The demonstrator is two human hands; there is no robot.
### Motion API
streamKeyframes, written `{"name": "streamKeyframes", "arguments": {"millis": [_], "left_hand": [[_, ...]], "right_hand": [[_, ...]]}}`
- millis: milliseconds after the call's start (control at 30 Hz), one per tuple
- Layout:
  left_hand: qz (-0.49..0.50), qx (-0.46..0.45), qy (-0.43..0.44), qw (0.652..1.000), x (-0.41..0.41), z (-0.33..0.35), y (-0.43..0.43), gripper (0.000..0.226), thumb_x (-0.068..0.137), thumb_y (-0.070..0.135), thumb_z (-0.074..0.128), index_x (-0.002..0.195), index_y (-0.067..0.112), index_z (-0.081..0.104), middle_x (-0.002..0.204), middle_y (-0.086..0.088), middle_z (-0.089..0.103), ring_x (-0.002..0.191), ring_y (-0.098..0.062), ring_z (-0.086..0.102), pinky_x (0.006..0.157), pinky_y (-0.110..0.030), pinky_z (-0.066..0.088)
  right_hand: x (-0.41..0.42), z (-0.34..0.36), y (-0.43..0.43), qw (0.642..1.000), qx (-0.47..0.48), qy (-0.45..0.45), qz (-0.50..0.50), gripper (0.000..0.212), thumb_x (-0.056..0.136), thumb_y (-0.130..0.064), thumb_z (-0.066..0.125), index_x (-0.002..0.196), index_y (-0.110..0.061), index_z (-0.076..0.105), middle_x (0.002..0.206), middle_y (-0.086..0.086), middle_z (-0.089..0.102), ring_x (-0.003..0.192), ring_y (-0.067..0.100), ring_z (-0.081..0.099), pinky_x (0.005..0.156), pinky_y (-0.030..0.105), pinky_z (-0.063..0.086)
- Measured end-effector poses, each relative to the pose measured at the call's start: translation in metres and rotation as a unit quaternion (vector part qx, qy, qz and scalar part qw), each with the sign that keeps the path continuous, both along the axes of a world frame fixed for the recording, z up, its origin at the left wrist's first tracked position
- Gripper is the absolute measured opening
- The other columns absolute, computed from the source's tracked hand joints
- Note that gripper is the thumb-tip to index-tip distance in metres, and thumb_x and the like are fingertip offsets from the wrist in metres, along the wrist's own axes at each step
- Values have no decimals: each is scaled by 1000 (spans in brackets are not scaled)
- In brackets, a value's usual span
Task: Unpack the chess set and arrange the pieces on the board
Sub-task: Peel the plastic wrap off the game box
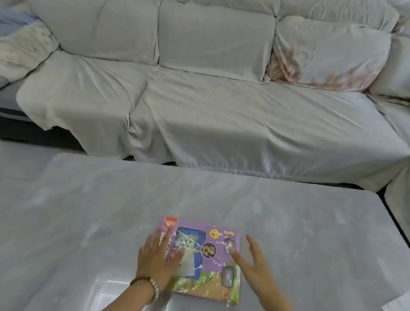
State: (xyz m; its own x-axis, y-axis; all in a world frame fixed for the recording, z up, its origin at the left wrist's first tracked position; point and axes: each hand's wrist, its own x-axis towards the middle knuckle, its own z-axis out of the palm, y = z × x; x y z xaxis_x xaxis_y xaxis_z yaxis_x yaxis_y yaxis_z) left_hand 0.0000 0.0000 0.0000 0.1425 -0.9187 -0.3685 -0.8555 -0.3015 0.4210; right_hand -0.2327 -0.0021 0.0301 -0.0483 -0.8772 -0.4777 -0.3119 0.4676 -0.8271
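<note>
Head view: hands at chess box (pixel 210 266) on tabletop (pixel 220 194).
Left hand (pixel 158 253) presses flat, fingers (pixel 164 236) straight; right hand (pixel 251 262) splayed at its edge, gripping nothing.

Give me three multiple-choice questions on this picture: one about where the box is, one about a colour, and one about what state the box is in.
1. Where does the flat purple cardboard box lie?
A on a chair
B on the grey stone-look table
C on the floor

2. What colour is the sofa's fabric cover?
A bright red
B black
C light grey

3. What state is the box in?
A sealed in clear plastic film
B lid off
C emptied, pieces set out

Answers:
1. B, because it lies flat on the tabletop with the left hand resting on it.
2. C, because pale grey cloth drapes the seat and cushions.
3. A, because wrinkled shiny film covers its closed face.
</note>
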Motion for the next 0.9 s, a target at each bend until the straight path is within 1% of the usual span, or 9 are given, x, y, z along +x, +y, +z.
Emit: {"name": "streamKeyframes", "arguments": {"millis": [67, 133, 200, 300, 433, 500, 633, 833, 900], "left_hand": [[-53, -38, -43, 997, -9, -34, -6, 117, 43, 85, -29, 145, 34, -6, 156, 5, -6, 143, -21, -7, 114, -40, -2], [-93, -68, -75, 990, -12, -59, -16, 110, 50, 84, -29, 145, 33, -8, 155, 5, -9, 143, -21, -10, 112, -40, -11], [-129, -109, -120, 978, -14, -87, -21, 91, 71, 81, -12, 146, 32, 5, 155, 3, 6, 143, -25, 4, 112, -43, -9], [-140, -143, -136, 970, -15, -105, -24, 72, 86, 72, 8, 142, 32, 29, 150, 2, 28, 138, -28, 26, 109, -46, -2], [-120, -186, -148, 964, -14, -111, -23, 84, 61, 78, -30, 135, 40, -18, 147, 13, -22, 141, -19, -17, 106, -41, -25], [-123, -185, -154, 963, -15, -110, -23, 87, 54, 76, -37, 132, 40, -25, 143, 14, -29, 140, -19, -22, 106, -43, -23], [-134, -183, -148, 963, -14, -110, -22, 101, 49, 73, -42, 141, 39, -16, 151, 11, -22, 140, -19, -21, 108, -45, -18], [-136, -172, -101, 970, -16, -106, -19, 112, 49, 76, -38, 146, 35, 0, 156, 7, -8, 143, -20, -9, 113, -43, -8], [-92, -193, 24, 977, -11, -93, -16, 98, 69, 80, -9, 146, 25, 18, 155, 0, 12, 143, -23, 8, 115, -40, 4]], "right_hand": [[5, -39, -1, 999, -16, 42, 13, 94, 73, -54, 66, 147, -22, 18, 153, -4, 22, 141, 16, 22, 114, 35, 22], [7, -74, -2, 996, -29, 85, 15, 111, 61, -70, 63, 147, -18, 18, 156, -2, 16, 143, 16, 16, 117, 40, 16], [7, -106, 0, 990, -63, 123, 2, 124, 46, -90, 54, 145, -20, 27, 154, -3, 21, 143, 14, 14, 118, 40, 11], [8, -137, 0, 976, -127, 178, 10, 121, 47, -86, 47, 147, -23, 21, 154, -9, 17, 144, 8, 2, 115, 28, -6], [10, -149, 0, 976, -143, 167, -2, 111, 48, -85, 41, 144, -31, 27, 151, -14, 23, 143, 4, 1, 112, 23, -9], [8, -148, 0, 977, -154, 146, -2, 103, 49, -83, 46, 139, -33, 36, 141, -19, 32, 143, 8, 8, 113, 26, -3], [9, -143, 0, 982, -155, 94, -50, 64, 61, -58, 77, 116, -33, 59, 117, -7, 44, 120, 14, 39, 105, 33, 34], [5, -141, -4, 996, -79, -11, -29, 80, 44, -71, 80, 115, -43, 54, 112, -7, 66, 102, 18, 65, 90, 44, 52], [6, -125, -3, 995, -38, -81, -39, 82, 51, -59, 83, 120, -32, 48, 114, -6, 65, 96, 16, 67, 82, 38, 55]]}}
